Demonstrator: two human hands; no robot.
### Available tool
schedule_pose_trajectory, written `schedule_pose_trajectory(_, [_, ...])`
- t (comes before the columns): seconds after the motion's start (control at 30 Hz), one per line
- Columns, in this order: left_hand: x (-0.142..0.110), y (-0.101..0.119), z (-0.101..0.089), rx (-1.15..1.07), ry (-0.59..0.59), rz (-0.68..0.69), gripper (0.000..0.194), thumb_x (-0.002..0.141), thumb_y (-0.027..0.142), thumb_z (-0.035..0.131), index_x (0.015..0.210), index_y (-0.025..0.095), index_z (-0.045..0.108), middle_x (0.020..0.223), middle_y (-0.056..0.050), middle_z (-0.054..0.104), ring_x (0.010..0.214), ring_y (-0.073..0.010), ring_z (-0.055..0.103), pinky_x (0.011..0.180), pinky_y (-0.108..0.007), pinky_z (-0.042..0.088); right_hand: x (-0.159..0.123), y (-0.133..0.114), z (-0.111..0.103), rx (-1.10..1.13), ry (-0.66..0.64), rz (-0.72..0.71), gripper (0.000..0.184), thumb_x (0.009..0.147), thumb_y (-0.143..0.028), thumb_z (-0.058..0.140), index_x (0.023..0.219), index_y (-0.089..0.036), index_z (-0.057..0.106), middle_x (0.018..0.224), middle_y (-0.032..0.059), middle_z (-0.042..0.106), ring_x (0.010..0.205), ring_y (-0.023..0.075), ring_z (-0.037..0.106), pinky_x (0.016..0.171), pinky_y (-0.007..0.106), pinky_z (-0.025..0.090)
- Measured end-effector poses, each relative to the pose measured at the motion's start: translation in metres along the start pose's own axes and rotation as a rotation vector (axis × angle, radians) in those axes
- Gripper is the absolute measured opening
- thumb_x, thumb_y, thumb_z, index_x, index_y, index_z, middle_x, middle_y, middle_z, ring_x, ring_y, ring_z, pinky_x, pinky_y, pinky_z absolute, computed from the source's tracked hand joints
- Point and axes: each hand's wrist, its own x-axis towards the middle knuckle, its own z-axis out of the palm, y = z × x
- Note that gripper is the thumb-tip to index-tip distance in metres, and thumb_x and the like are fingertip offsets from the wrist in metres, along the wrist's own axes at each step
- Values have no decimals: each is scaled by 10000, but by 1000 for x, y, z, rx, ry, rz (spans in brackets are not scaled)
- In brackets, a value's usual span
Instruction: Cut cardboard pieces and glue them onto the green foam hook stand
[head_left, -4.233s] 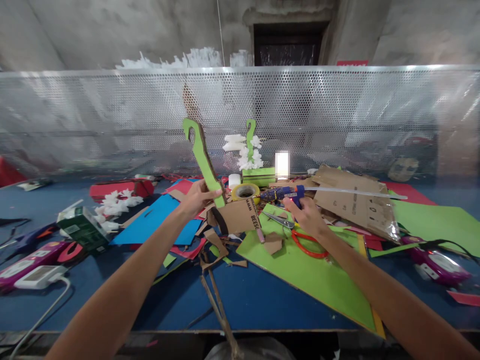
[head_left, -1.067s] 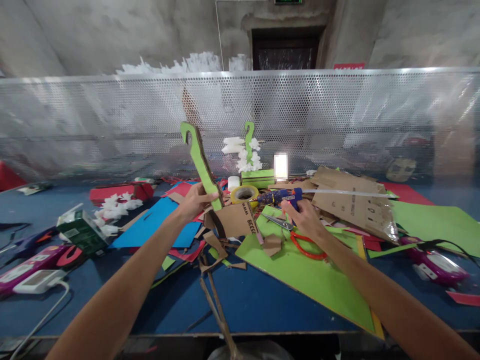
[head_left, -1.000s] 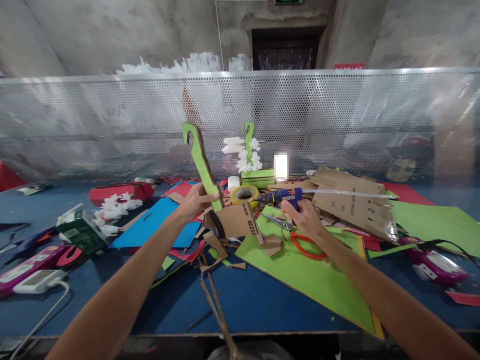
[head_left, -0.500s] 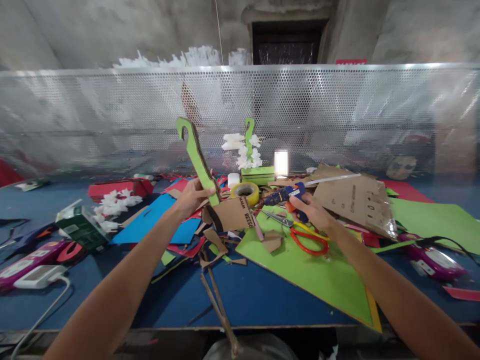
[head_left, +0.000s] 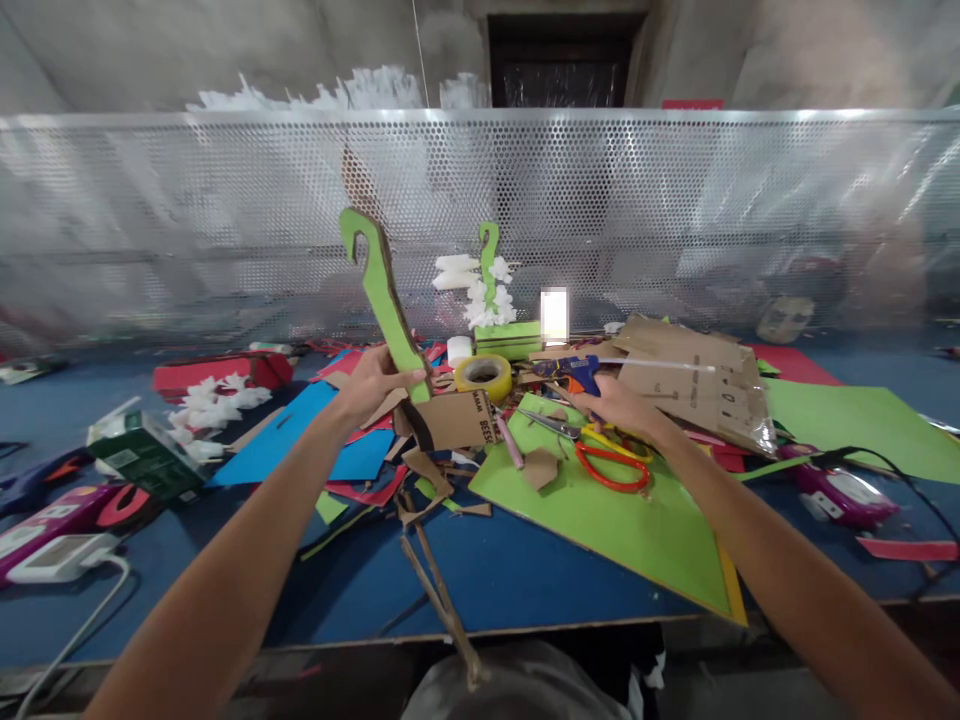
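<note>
Over the cluttered blue table, before a perforated metal screen and grey wall, a green hook-shaped piece is gripped upright, slightly tilted, by the left hand; well apart, a blue glue gun is held in the right hand.

We're in what looks like a craft workshop, with a blue worktable strewn with cardboard scraps, scissors and a glue gun, and behind it a perforated metal screen and a bare concrete wall.
</note>
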Motion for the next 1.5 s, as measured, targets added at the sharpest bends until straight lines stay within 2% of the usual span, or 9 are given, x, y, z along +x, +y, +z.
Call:
schedule_pose_trajectory(0.17, [-1,9,1,48,2,41,417,570,365,983,842,141,759,828,-92,788,772,-276,753,715,-360,597,10,7,7,-494,96,-45,522,1049,-548,483,647,-222,545,630,77,629,599,212,578,596,320,311])
schedule_pose_trajectory(0.33, [-2,18,3,56,-17,48,462,560,388,998,871,150,752,834,-92,794,798,-298,766,731,-381,618,16,13,6,-565,95,-11,455,1087,-268,392,722,-178,650,816,138,749,707,206,642,633,305,324])
schedule_pose_trajectory(0.53, [-1,14,-1,86,-9,67,457,573,396,992,876,152,753,863,-93,797,779,-284,760,693,-360,611,3,0,-1,-512,159,-109,304,1051,-394,528,892,-182,678,867,96,752,753,203,642,646,284,341])
schedule_pose_trajectory(0.73, [0,12,-2,92,-4,73,445,581,392,981,886,149,766,859,-90,791,781,-279,749,690,-358,604,-38,-41,25,-481,-165,-172,513,927,-704,632,1082,-215,642,717,41,693,581,198,573,566,294,291])
schedule_pose_trajectory(0.9, [0,13,-2,100,8,93,413,588,378,971,853,146,756,804,-72,772,722,-254,732,663,-343,593,-59,-53,54,-527,-163,-210,480,827,-603,787,1060,-211,639,948,113,756,849,307,699,637,302,359])
schedule_pose_trajectory(1.03, [0,16,-2,103,-5,97,380,615,359,956,869,153,762,837,-81,784,768,-272,752,688,-352,608,-57,-46,56,-456,-177,-193,394,863,-494,774,1118,-218,654,1005,104,763,857,287,706,651,299,395])
schedule_pose_trajectory(1.2, [0,18,-2,114,6,112,408,600,373,964,878,145,770,870,-104,801,808,-301,765,693,-360,612,-41,-47,35,-209,-170,-284,367,945,-227,614,1310,-207,652,1065,88,756,731,193,662,642,274,439])
schedule_pose_trajectory(1.3, [0,19,0,92,11,121,417,596,386,971,869,148,765,855,-98,798,792,-295,766,689,-358,615,-30,-57,28,11,-98,-247,419,963,-254,604,1379,-205,609,1179,100,718,652,128,643,614,252,482])
schedule_pose_trajectory(1.5, [-5,25,10,36,27,127,451,574,403,982,864,150,747,827,-92,791,762,-296,764,695,-380,629,-5,-74,40,147,29,-190,288,928,-226,644,1201,-149,693,1011,70,740,603,112,656,584,242,495])
